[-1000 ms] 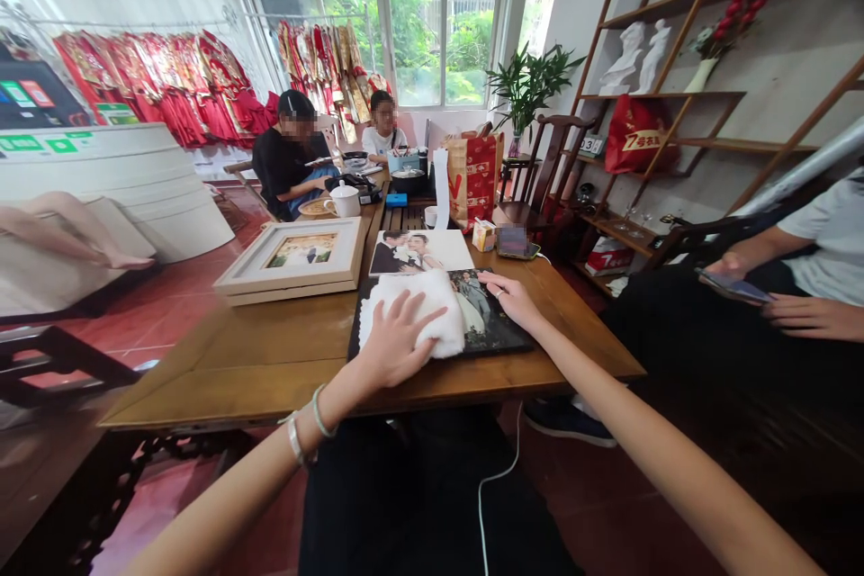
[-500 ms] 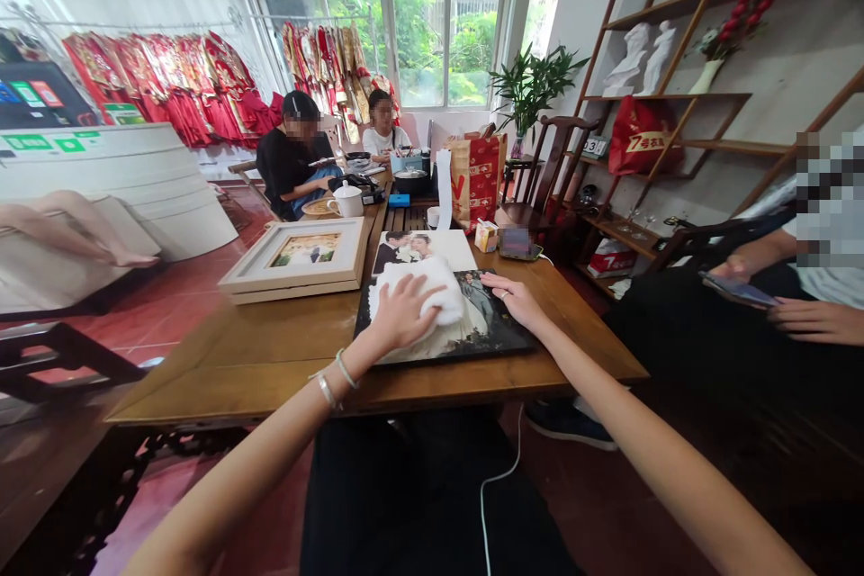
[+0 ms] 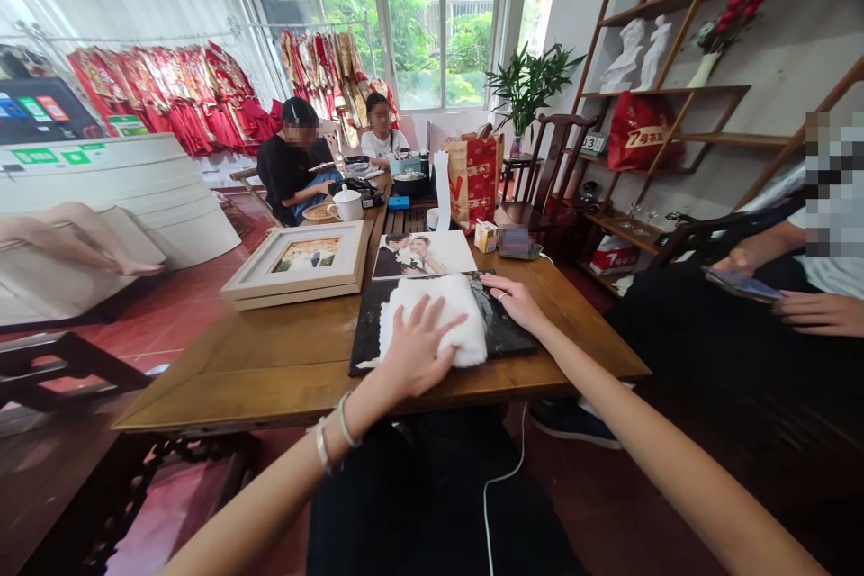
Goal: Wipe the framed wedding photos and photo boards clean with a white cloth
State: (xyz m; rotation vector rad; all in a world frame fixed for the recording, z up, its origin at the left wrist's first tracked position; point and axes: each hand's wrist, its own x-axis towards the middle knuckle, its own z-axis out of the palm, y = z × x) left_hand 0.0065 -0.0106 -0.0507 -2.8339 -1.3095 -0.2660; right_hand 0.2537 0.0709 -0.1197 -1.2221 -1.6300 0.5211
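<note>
My left hand [image 3: 417, 355] lies with spread fingers on a folded white cloth [image 3: 467, 324], pressing it onto a dark photo panel [image 3: 508, 337]. Much of the panel's picture is covered by the cloth. At the panel's right side, my right hand [image 3: 518, 299] rests with its fingers stretched out over the edge. Just beyond the panel is a wedding photo print [image 3: 438, 263] of a couple. To the left, a light wooden picture frame [image 3: 297, 265] with a small photo in it lies flat.
Behind the photos on the wooden table [image 3: 270, 346] are a white lidded cup [image 3: 347, 203], a paper bag [image 3: 476, 180], a small box [image 3: 484, 236] and a phone [image 3: 518, 243] on a cable. Two people sit at the far end; another person holds a phone [image 3: 742, 283] at right.
My left hand and the white cloth have moved toward me and slightly right over the panel, uncovering the print behind. My right hand stays at the panel's right edge.
</note>
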